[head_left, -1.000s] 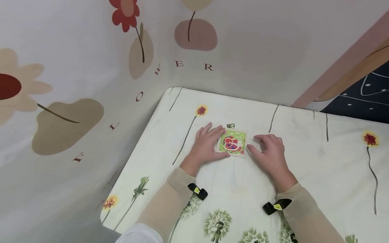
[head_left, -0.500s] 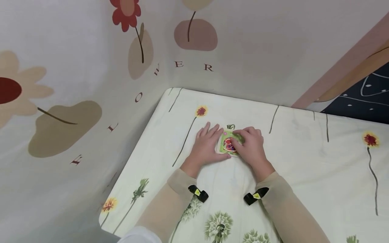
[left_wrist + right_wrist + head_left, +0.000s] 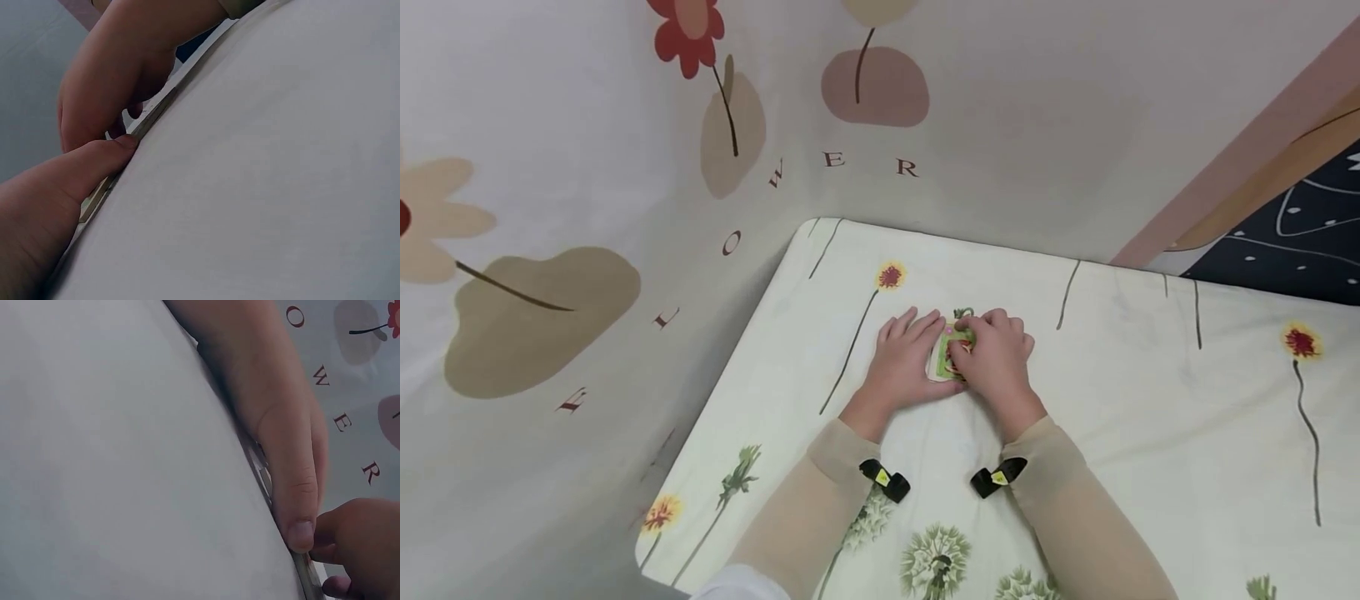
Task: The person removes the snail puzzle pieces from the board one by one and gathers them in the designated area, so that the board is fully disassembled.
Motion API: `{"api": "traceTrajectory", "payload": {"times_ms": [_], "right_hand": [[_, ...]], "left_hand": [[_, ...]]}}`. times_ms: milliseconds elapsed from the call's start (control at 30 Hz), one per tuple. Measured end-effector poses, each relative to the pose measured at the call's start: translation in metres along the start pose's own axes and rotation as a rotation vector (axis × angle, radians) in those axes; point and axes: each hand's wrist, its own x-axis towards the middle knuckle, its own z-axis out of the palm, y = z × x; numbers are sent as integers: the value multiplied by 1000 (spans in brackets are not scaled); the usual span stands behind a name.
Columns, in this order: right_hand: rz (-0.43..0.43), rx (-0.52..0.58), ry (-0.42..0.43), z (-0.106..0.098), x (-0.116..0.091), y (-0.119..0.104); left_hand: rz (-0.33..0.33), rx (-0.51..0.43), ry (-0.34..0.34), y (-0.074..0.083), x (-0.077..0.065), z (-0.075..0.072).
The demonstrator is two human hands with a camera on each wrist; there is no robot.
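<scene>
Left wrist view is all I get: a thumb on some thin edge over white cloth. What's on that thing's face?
Observer: A mostly green picture with some red; hands hide part of the board.
Visitor: Which side does the right grip cover?
Observer: The right grip covers the board's right side; I can't tell whether it pinches anything.
Visitor: Is the cloth plain all over?
Observer: No, the tablecloth has flowers printed on it.
</scene>
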Motion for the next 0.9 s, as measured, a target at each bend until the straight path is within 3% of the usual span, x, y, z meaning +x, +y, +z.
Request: {"api": "traceTrajectory", "payload": {"times_ms": [267,567,700,900], "right_hand": [[-10,40,-78,0,3,2],[-16,63,-85,-3,7,3],[-56,85,-34,0,6,5],[-196,93,76,3,3,12]], "left_hand": [[4,-7,-25,-2,-1,2],[-2,-2,-17,0,1,-1],[5,-20,-2,0,1,-2],[-5,-42,7,1,2,0]]}}
